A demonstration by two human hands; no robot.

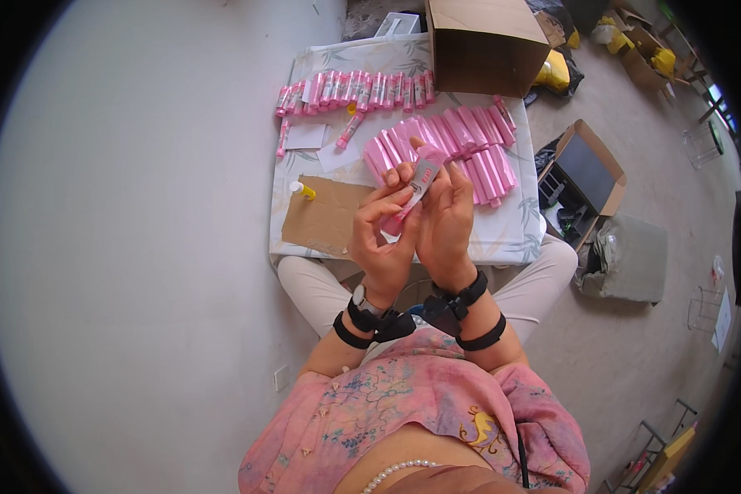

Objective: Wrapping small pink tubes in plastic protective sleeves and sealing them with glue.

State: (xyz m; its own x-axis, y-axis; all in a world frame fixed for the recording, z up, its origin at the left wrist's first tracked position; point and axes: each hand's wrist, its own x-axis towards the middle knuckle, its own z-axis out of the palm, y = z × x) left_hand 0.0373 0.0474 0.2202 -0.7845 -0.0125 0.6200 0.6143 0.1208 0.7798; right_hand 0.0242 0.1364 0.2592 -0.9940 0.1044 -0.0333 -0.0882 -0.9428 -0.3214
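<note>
A cloth-covered table (pixel 514 221) bears, at its far right, a large cardboard box (pixel 490 20) with its open side toward the person, contents lost in shadow. On the floor to the right, a smaller open carton (pixel 611 200) holds black items (pixel 554 195). Plain pink tubes (pixel 494 174) lie heaped beyond the hands, near a flat cardboard sheet (pixel 325 216). The left hand (pixel 383 226), fingers curled in, and the right hand (pixel 447 218), half closed, grip one pink labelled tube (pixel 422 177) above the table's near edge. A yellow glue stick (pixel 303 191) rests on the sheet.
</note>
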